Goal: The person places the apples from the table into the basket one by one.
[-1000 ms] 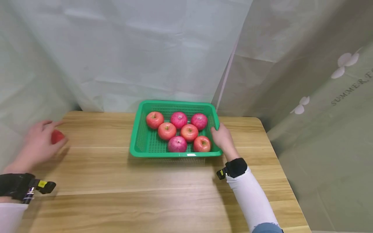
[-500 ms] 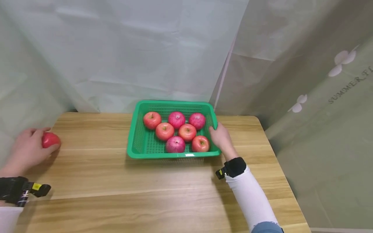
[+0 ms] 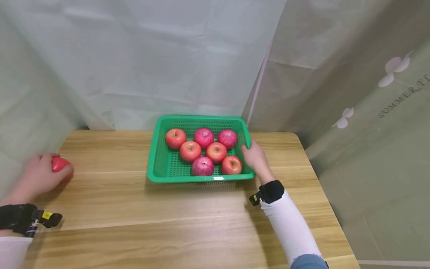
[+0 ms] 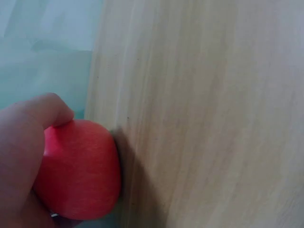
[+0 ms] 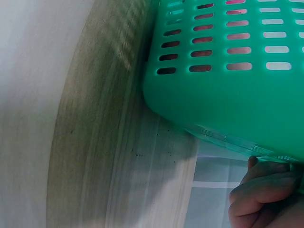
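At the table's left edge my left hand (image 3: 41,173) grips a red apple (image 3: 59,164), thumb on its near side. In the left wrist view the apple (image 4: 80,171) shows smooth and red, with fingers curled about it and part of it hidden by the hand. My right hand (image 3: 256,158) holds the right rim of a green plastic basket (image 3: 152,153). Several apples lie inside, some light red like this apple (image 3: 190,151), others darker pink like this apple (image 3: 203,166). The right wrist view has curled fingers (image 5: 266,190) under the rim of the slotted basket (image 5: 223,99).
The wooden table (image 3: 188,228) has a rounded back right corner. A pale sheet (image 3: 151,63) hangs behind it, and a printed curtain (image 3: 379,160) stands along the right side. Each wrist carries a black camera strap (image 3: 272,191).
My left hand, with the apple, first shifts left and toward me, then slightly back to the right. The right hand keeps its hold on the basket, and the apples inside stay put.
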{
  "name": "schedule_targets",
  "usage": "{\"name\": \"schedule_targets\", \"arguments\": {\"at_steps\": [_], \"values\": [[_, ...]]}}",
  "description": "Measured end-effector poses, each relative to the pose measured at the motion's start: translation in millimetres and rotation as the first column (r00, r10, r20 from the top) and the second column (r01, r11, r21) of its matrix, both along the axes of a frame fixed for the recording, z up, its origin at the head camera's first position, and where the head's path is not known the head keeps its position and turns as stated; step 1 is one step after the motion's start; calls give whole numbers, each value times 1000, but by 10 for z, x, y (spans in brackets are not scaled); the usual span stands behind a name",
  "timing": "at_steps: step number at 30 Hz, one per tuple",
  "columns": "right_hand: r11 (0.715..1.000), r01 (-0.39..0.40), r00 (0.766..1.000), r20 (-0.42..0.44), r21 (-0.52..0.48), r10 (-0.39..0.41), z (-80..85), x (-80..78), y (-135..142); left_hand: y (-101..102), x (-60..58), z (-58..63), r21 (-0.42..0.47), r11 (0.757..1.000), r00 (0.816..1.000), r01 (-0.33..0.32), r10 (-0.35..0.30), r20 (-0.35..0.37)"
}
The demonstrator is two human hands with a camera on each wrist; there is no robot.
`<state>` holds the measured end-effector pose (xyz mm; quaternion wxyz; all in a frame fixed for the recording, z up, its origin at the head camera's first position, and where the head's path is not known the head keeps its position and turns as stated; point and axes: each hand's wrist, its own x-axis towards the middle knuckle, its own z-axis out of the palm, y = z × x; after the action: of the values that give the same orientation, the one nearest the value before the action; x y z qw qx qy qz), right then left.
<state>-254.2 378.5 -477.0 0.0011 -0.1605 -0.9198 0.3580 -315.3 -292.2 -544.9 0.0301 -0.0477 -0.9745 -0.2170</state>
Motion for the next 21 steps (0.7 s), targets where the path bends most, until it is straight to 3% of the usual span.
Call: {"name": "schedule_targets", "arguments": {"at_steps": [12,21], "values": [[1000,4,1000,-1,-3,-4,2,12,4,5,20,-8,-24,999,999,31,-31,-11],[1000,-1,1000,-10,-5,1,4,10,-3,14,53,7,-18,1000,1000,13,-13,12]]}}
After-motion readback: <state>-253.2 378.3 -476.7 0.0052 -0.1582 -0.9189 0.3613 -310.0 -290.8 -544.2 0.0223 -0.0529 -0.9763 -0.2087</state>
